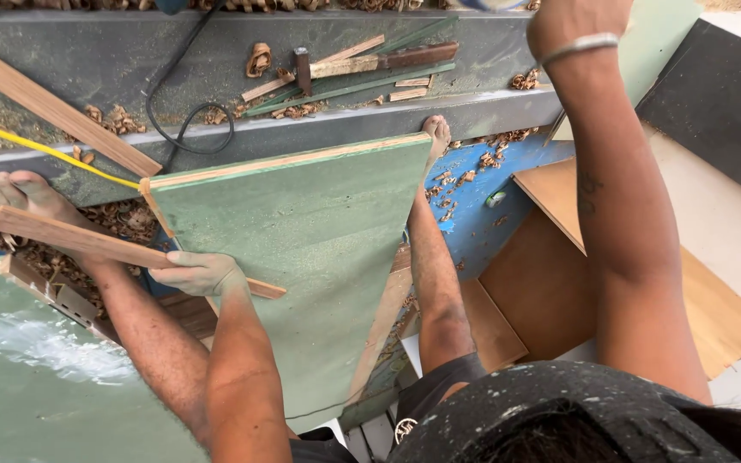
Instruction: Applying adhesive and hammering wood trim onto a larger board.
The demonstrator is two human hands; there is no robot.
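1. Wood shavings and offcuts litter a workshop floor, seen from above over the person's dark cap.
2. Nearest, the left hand reaches forward, fingers curled shut around a long wooden strip.
3. That strip runs slantwise from the left foot across to the lower left part of a green board, and one end overlaps the board's face.
4. This green board lies tilted between the person's legs, a pale wood edge along its top, and the right foot presses against its upper right corner.
5. A second green panel fills the lower left corner of the view.
6. To the right, the right arm goes up past brown plywood sheets; the right hand wears a metal bangle at the wrist and is cut off by the frame's top edge, so I cannot tell its grip.
7. A yellow cord crosses from the left to the board's top corner.
8. Farther off, a grey beam carries a black cable, a hammer and loose slats.
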